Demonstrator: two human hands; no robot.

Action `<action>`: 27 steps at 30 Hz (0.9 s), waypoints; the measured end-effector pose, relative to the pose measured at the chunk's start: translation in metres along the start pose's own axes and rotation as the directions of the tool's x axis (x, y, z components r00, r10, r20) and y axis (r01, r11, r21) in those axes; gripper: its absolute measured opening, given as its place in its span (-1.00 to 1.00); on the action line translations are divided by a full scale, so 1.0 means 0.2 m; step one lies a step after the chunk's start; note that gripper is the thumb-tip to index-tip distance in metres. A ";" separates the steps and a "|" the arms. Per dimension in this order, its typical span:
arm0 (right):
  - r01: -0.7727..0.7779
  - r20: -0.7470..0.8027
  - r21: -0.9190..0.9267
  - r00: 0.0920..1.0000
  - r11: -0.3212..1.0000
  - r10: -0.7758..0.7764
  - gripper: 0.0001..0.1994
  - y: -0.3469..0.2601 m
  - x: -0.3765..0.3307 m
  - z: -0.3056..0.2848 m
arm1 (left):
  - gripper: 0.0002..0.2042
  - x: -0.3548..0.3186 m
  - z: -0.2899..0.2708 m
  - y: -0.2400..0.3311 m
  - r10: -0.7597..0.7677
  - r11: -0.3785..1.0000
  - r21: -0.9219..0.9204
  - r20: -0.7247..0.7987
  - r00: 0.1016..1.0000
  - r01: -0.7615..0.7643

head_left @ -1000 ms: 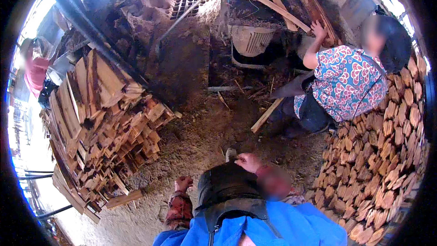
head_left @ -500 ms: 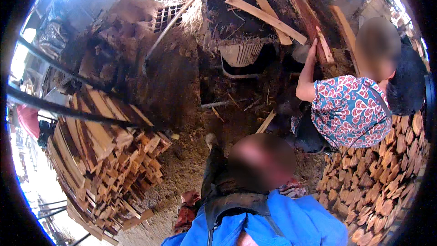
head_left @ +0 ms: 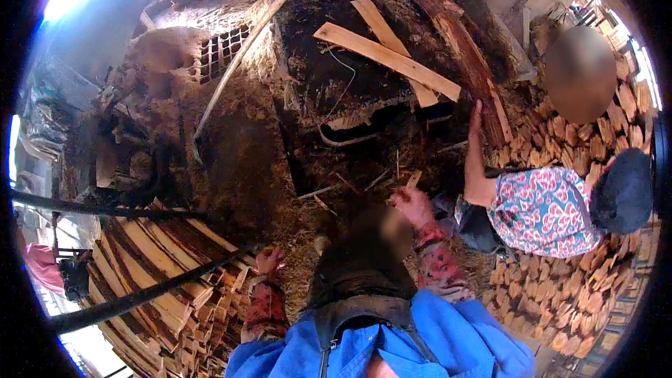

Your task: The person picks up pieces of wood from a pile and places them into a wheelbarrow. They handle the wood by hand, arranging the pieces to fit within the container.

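Observation:
My left hand hangs low by the cut ends of the stacked boards, with its fingers loosely bent and apart. Nothing shows in it, and contact with the stack cannot be made out. Out in front of my body is my right hand, its fingers half curled and apart. Just beyond it a short wood strip shows, partly covered by the hand; I see no grip on it. Both forearms wear red patterned sleeves.
To the right a person in a patterned shirt has one hand at a long bark-covered slab. Two crossed planks lie on the dark bench. A long pole leans ahead. Split wood is piled on the right; dark bars cross the left.
Both my hands have come into view, the right one extended forward. The view has shifted, so the bench sits further left. The other person has moved lower in the picture, hand still at the slab.

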State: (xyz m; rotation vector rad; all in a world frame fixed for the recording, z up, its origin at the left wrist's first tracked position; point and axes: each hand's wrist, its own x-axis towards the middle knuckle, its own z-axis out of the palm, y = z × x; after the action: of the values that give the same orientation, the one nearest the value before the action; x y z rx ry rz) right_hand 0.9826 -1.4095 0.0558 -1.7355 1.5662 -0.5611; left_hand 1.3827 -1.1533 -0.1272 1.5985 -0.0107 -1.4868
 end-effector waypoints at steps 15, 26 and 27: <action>0.208 -0.157 -0.584 0.919 0.784 -0.361 -0.36 -0.02 1.67 -0.65 | -0.74 0.17 1.11 0.44 0.144 0.957 0.248 0.049 0.988 -0.152; 0.130 -0.074 -0.429 0.981 0.894 -0.178 -0.09 -0.16 1.46 -0.56 | -0.67 0.38 1.25 0.57 0.171 0.920 0.328 0.150 0.974 -0.212; 0.090 -0.096 -0.402 0.986 0.911 -0.139 -0.11 -0.18 1.44 -0.56 | -0.67 0.37 1.31 0.67 0.205 0.896 0.361 0.187 0.961 -0.261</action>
State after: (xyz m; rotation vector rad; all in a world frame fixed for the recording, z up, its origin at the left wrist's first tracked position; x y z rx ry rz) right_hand 0.9719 -1.7158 0.1132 -2.1425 1.7648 -0.4335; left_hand 1.2705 -1.4273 -0.0620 1.7165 -0.5911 -1.4653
